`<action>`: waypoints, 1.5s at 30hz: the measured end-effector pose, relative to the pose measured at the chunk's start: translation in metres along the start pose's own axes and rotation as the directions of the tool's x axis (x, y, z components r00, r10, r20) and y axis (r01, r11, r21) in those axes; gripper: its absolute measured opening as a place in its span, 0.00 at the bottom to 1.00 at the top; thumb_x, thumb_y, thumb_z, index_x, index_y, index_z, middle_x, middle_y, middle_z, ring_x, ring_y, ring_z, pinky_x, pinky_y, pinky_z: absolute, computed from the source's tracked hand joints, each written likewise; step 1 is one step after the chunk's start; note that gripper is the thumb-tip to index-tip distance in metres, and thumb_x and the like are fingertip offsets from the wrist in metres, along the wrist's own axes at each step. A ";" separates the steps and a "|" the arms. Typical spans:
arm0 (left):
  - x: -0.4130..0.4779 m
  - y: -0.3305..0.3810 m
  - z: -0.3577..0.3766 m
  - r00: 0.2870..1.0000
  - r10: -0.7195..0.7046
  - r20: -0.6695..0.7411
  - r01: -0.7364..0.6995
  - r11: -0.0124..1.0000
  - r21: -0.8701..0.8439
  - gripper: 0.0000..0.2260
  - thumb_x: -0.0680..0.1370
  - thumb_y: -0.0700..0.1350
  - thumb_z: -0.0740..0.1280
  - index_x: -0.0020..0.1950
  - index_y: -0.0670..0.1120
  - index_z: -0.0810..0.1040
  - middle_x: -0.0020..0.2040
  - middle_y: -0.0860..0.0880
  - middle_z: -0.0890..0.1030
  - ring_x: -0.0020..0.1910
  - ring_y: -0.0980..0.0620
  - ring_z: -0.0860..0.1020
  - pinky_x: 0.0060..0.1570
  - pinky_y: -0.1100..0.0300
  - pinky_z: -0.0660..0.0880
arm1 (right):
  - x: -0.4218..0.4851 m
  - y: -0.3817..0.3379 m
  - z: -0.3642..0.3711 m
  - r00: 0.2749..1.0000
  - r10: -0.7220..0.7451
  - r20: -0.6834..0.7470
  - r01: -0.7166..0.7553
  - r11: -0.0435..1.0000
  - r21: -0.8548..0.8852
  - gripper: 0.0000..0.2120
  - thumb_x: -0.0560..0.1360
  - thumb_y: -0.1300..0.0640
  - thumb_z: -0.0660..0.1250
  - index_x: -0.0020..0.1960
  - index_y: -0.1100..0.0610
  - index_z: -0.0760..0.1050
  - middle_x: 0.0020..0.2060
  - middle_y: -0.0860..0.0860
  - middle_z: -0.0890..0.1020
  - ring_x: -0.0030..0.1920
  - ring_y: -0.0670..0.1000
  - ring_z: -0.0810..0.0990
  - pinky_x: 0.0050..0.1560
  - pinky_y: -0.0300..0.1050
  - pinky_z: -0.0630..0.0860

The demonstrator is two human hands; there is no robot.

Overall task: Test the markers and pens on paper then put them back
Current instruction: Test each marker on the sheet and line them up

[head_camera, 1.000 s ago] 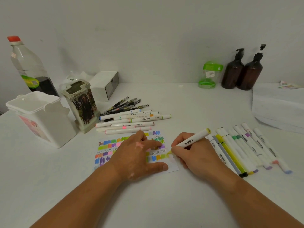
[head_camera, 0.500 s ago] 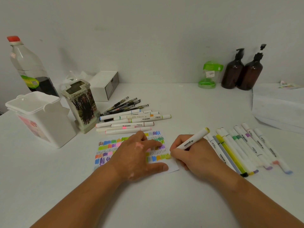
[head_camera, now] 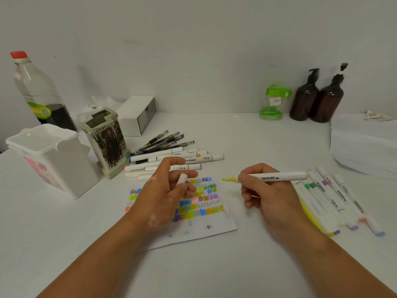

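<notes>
My right hand grips a white marker held level above the table, its yellow tip pointing left. My left hand is raised over the paper and pinches the marker's white cap. The paper is covered with rows of coloured scribbles. One group of white markers and black pens lies behind the paper. Another row of markers lies to the right of my right hand.
A patterned pen holder and a white lidded bin stand at the left, a large bottle behind them. A white box, a green jar, two brown pump bottles and a paper stack line the back and right.
My right hand lifted the marker off the paper and turned it level. My left hand rose from the paper and now shows the cap between its fingers.
</notes>
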State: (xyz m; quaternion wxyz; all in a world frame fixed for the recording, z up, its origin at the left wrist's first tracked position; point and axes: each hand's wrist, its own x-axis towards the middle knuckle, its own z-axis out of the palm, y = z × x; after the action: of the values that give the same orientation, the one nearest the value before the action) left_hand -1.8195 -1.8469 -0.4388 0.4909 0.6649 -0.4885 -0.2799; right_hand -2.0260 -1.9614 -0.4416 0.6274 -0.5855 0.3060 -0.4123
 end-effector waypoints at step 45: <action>-0.001 -0.008 0.000 0.957 0.255 0.136 -0.273 0.951 0.142 0.11 0.77 0.48 0.69 0.56 0.60 0.83 0.52 0.56 0.81 0.56 0.51 0.79 0.52 0.60 0.79 | -0.016 -0.024 0.003 0.829 0.236 0.507 -0.185 0.971 -0.149 0.22 0.69 0.38 0.73 0.55 0.53 0.82 0.47 0.61 0.87 0.35 0.50 0.81 0.33 0.40 0.76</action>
State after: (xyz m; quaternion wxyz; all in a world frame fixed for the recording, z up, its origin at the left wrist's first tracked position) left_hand -1.8164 -1.8457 -0.4466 0.4400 0.6133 -0.6215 -0.2098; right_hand -2.0347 -1.9452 -0.4191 0.7001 -0.6666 0.2061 -0.1518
